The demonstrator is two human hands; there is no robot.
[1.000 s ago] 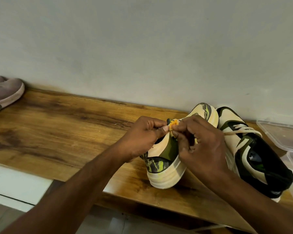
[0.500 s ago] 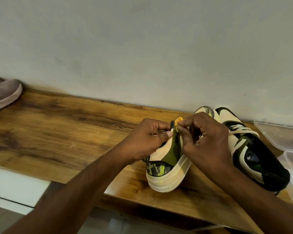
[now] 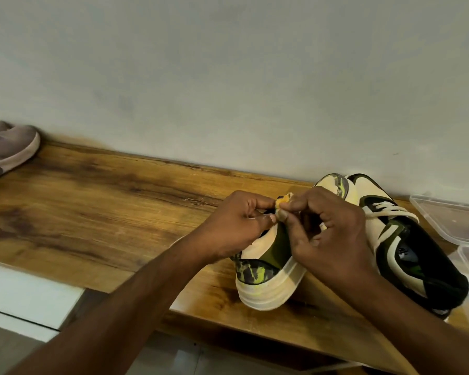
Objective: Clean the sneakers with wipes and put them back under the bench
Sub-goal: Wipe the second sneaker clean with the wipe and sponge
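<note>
Heel tab [image 3: 283, 203] now higher, between hands [image 3: 287, 228].

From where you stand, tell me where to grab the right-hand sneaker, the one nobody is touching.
Take the right sneaker by the padded black collar at its heel, coming from above on the near side. It lies tilted with its opening facing up, so fingers can probably hook inside the rim. The plastic container crowds its far right side.

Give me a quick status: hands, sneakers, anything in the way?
Left hand and right hand both pinch the yellow tab on the near sneaker. Second sneaker beside it on the bench. No wipe visible; nothing blocking.
</note>
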